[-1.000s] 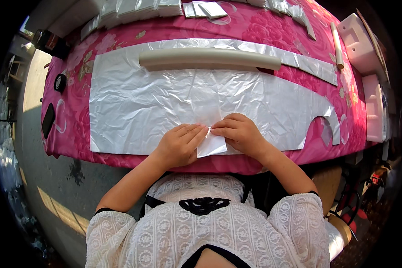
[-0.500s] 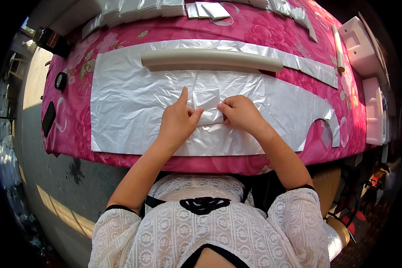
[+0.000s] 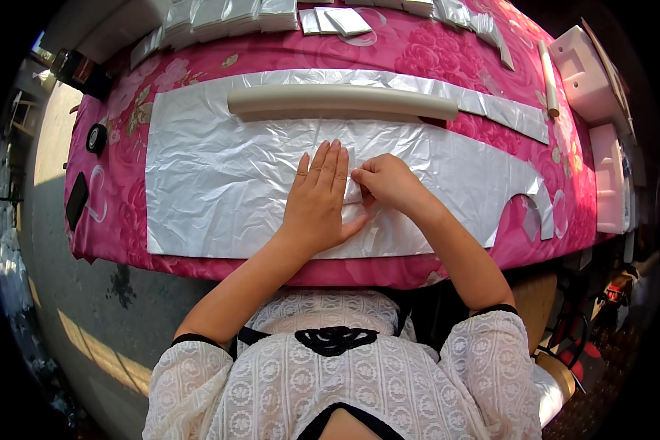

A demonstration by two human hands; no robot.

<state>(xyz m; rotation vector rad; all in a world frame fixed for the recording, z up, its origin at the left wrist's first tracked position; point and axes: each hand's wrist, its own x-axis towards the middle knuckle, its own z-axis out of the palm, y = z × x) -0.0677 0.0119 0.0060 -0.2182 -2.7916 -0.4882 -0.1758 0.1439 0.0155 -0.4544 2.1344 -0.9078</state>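
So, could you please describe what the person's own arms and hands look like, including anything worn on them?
Both forearms are bare. The left hand and right hand wear no gloves, and no rings, watch or bracelet can be made out. The upper arms are covered by short sleeves of white openwork lace, each ending above the elbow in a narrow black trim. The same white lace top has a black patterned detail at the neckline.

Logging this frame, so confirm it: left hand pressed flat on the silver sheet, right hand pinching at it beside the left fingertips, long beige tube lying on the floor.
One thing is wrong. The head view shows the beige tube lying on the silver sheet on the table, beyond the hands, not on the floor. The left hand is flat; the right hand pinches beside it.
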